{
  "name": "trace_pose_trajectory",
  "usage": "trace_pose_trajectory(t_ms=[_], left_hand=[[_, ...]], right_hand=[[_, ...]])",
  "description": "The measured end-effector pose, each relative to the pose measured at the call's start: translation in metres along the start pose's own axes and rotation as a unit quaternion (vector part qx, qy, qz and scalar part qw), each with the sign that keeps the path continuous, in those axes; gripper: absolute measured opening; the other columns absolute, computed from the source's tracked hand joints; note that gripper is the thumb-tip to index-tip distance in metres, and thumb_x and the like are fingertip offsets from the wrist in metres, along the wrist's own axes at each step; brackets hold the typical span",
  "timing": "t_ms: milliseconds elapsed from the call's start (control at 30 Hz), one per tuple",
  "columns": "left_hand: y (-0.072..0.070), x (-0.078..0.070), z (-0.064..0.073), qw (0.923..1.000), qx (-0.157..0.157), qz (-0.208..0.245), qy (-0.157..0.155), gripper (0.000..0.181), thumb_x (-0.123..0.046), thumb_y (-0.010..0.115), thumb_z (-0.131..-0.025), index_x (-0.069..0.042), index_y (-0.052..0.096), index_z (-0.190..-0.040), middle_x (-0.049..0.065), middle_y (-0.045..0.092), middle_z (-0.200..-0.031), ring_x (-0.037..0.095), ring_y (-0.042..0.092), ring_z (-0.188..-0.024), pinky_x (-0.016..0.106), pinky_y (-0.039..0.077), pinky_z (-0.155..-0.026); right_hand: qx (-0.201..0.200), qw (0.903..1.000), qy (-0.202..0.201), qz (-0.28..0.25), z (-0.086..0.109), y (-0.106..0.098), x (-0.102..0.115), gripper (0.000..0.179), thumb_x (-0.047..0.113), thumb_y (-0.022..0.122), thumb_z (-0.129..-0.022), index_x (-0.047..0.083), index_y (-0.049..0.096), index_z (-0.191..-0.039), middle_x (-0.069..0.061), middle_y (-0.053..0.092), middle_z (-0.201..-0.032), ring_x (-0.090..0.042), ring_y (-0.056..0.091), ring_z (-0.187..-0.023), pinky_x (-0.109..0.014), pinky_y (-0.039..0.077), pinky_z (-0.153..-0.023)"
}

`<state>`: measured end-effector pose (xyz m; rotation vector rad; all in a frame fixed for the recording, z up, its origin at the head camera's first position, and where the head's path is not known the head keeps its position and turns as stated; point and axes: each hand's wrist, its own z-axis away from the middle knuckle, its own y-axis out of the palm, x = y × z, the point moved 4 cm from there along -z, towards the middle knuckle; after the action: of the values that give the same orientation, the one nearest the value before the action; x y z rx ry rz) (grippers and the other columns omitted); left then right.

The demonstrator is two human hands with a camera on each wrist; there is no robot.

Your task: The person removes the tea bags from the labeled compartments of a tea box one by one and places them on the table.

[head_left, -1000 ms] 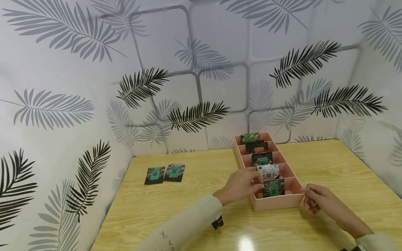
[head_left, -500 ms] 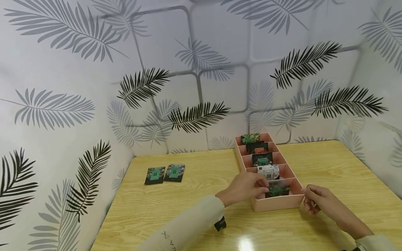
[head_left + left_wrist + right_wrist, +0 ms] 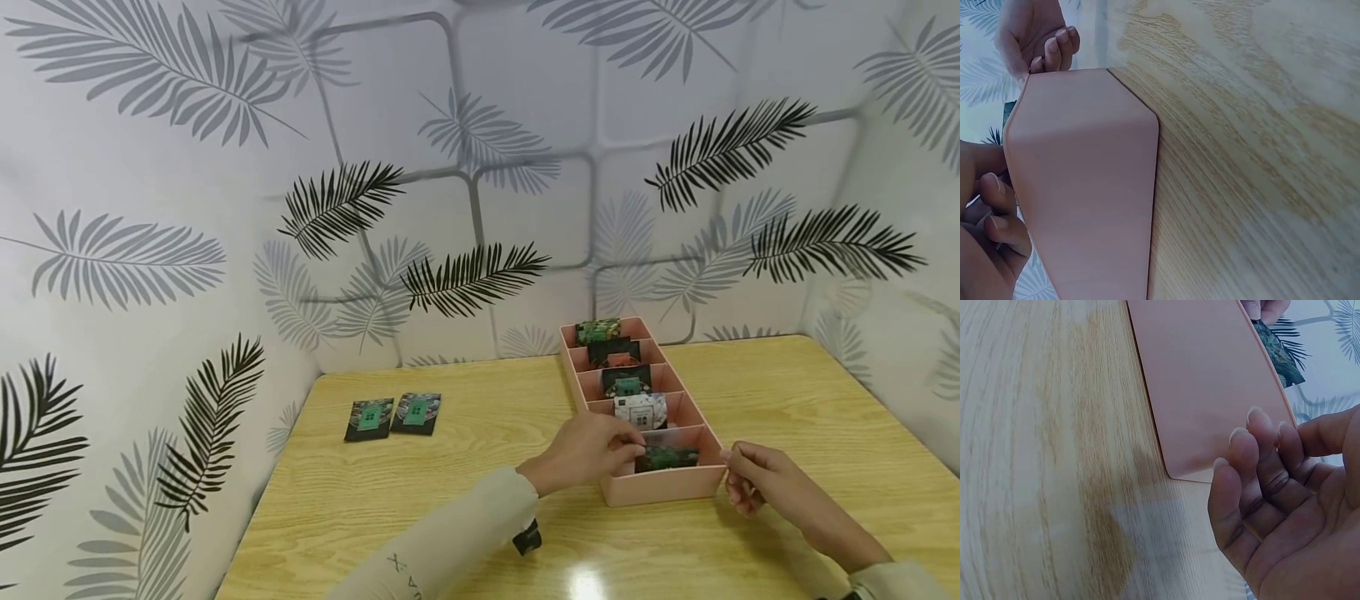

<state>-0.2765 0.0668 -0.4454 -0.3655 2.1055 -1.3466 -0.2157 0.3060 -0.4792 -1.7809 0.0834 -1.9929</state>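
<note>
A long pink divided box (image 3: 663,487) stands on the table, with one short end towards me. My left hand (image 3: 588,452) reaches over its left wall at the nearest compartment and pinches the left edge of a dark green sachet (image 3: 670,458). That sachet is tilted low in the compartment; its upper part rises above the rim in the right wrist view. At the front right corner, my right hand (image 3: 767,477) pinches the rim between thumb and index finger, the other fingers loosely curled in the right wrist view.
Farther back in the box are a white sachet (image 3: 642,411), a black-and-teal sachet (image 3: 627,382), a black-and-red sachet (image 3: 615,353) and a green sachet (image 3: 597,330), each in its own compartment. Two dark sachets (image 3: 369,419) lie flat at the table's left. A patterned curtain rises behind.
My left hand has shifted slightly right, and the dark green sachet has moved right with it and leaned lower in the front compartment. My right hand stays at the box corner.
</note>
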Motion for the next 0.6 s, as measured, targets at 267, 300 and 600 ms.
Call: trace_pose_trajectory(t_ms=[267, 300, 600], left_hand=[[-0.010, 0.000, 0.001, 0.9996, -0.024, 0.013, 0.000, 0.012, -0.033, 0.060, -0.095, -0.028, 0.071, -0.098, -0.021, 0.061, -0.083, -0.012, 0.047, -0.066, 0.007, 0.039, -0.056], [-0.010, 0.001, 0.001, 0.9996, -0.027, 0.013, 0.000, 0.012, -0.033, 0.060, -0.095, -0.028, 0.071, -0.098, -0.021, 0.060, -0.083, -0.012, 0.047, -0.067, 0.007, 0.039, -0.057], [-0.021, 0.004, 0.002, 0.9983, -0.052, 0.025, 0.006, 0.012, -0.033, 0.059, -0.095, -0.027, 0.069, -0.099, -0.022, 0.057, -0.082, -0.008, 0.046, -0.065, 0.008, 0.038, -0.058]], right_hand=[[0.001, 1.0000, 0.004, -0.002, 0.000, 0.001, 0.000, 0.051, 0.043, 0.037, -0.103, -0.004, 0.048, -0.088, -0.014, 0.058, -0.075, -0.023, 0.056, -0.061, -0.040, 0.051, -0.058], [0.001, 1.0000, 0.003, -0.002, 0.000, 0.001, 0.000, 0.051, 0.043, 0.037, -0.103, -0.005, 0.048, -0.088, -0.014, 0.058, -0.075, -0.024, 0.056, -0.061, -0.040, 0.051, -0.058], [0.001, 1.0000, 0.006, -0.002, 0.001, 0.001, 0.003, 0.051, 0.042, 0.037, -0.103, -0.005, 0.048, -0.088, -0.013, 0.058, -0.075, -0.023, 0.056, -0.060, -0.040, 0.051, -0.058]])
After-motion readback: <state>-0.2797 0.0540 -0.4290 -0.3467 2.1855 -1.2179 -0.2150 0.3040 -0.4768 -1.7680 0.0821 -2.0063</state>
